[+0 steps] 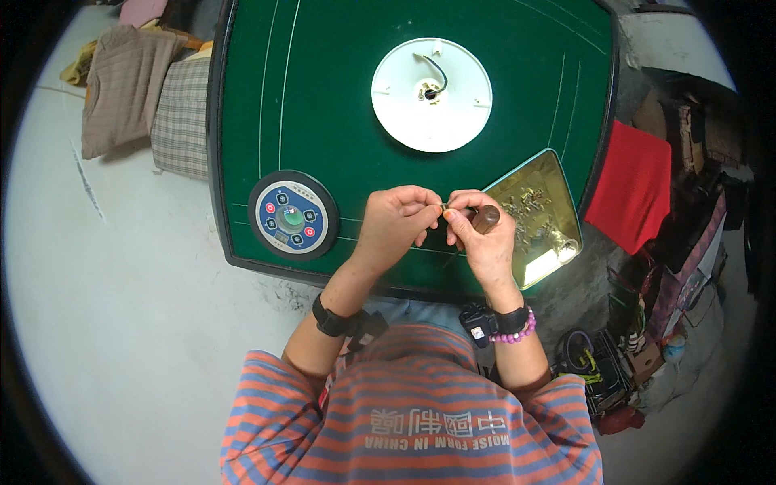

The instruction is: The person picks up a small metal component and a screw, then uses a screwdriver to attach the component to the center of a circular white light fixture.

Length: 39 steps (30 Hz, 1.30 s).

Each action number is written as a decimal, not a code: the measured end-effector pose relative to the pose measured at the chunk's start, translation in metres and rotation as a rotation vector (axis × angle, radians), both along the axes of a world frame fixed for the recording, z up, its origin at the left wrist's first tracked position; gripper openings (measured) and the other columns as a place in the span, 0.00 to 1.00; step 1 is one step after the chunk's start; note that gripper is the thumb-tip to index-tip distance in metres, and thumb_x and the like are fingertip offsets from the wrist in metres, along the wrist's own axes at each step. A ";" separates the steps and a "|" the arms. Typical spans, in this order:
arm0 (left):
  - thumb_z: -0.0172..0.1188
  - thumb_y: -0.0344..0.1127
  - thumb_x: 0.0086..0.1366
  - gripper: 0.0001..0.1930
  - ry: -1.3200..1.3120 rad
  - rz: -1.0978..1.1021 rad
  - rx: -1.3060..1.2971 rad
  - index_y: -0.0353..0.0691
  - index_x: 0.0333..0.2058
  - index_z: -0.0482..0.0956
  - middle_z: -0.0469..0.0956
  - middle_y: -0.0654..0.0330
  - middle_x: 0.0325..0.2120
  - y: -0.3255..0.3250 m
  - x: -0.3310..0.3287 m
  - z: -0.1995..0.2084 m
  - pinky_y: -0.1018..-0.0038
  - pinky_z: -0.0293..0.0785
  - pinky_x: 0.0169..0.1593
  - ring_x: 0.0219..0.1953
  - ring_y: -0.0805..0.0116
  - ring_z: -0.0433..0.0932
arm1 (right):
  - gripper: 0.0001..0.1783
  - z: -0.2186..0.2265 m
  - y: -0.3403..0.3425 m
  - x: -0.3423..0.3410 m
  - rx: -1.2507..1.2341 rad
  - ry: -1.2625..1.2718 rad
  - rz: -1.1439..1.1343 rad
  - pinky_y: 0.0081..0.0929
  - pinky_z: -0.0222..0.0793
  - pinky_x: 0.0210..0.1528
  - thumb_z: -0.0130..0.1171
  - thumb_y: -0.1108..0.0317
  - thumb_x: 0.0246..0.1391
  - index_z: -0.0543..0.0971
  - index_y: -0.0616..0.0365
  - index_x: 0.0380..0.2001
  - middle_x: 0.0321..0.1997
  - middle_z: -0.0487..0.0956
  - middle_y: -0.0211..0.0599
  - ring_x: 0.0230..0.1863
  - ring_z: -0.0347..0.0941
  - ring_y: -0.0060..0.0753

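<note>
A tiny part [444,209], too small to make out, is pinched between the left hand [395,218] and right hand [482,235]. A brown handle [486,218] is gripped too, near the table [339,105] edge.

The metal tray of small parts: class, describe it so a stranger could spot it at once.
Start at the green table. At its right near corner, beside the right hand, lies a shallow gold metal tray of small hardware. Unlike the white round disc and the round control panel, it is rectangular.
</note>
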<state>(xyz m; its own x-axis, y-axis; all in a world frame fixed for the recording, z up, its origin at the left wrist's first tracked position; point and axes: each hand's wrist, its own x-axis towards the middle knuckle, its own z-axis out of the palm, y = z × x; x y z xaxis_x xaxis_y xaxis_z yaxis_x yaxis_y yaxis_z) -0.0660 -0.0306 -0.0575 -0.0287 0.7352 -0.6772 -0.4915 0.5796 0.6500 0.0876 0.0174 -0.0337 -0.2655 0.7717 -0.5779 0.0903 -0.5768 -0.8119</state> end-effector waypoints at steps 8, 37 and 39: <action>0.61 0.23 0.61 0.03 0.152 -0.113 0.093 0.31 0.35 0.79 0.80 0.63 0.27 0.002 0.004 0.013 0.88 0.67 0.23 0.22 0.83 0.74 | 0.04 0.009 0.001 0.008 0.073 0.034 0.057 0.15 0.67 0.24 0.62 0.80 0.54 0.80 0.67 0.35 0.37 0.79 0.35 0.24 0.73 0.18; 0.62 0.24 0.63 0.08 0.003 0.079 0.110 0.29 0.41 0.80 0.81 0.60 0.29 -0.003 0.025 0.032 0.85 0.73 0.25 0.26 0.79 0.78 | 0.06 0.034 0.000 0.018 0.014 -0.019 0.002 0.13 0.61 0.20 0.61 0.76 0.57 0.78 0.62 0.38 0.21 0.76 0.24 0.19 0.68 0.12; 0.62 0.24 0.62 0.07 -0.002 0.073 0.111 0.29 0.40 0.80 0.81 0.59 0.30 -0.002 0.025 0.032 0.85 0.73 0.25 0.26 0.78 0.78 | 0.06 0.036 0.001 0.019 0.008 -0.023 0.023 0.13 0.61 0.20 0.61 0.75 0.57 0.78 0.62 0.38 0.21 0.75 0.24 0.19 0.67 0.12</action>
<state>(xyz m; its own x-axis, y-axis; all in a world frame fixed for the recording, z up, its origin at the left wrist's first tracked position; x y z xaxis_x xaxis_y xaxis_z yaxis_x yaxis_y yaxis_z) -0.0409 -0.0329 -0.0259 -0.0838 0.8018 -0.5917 -0.5314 0.4663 0.7072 0.1068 0.0183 0.0023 -0.2698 0.7702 -0.5779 0.1220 -0.5680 -0.8139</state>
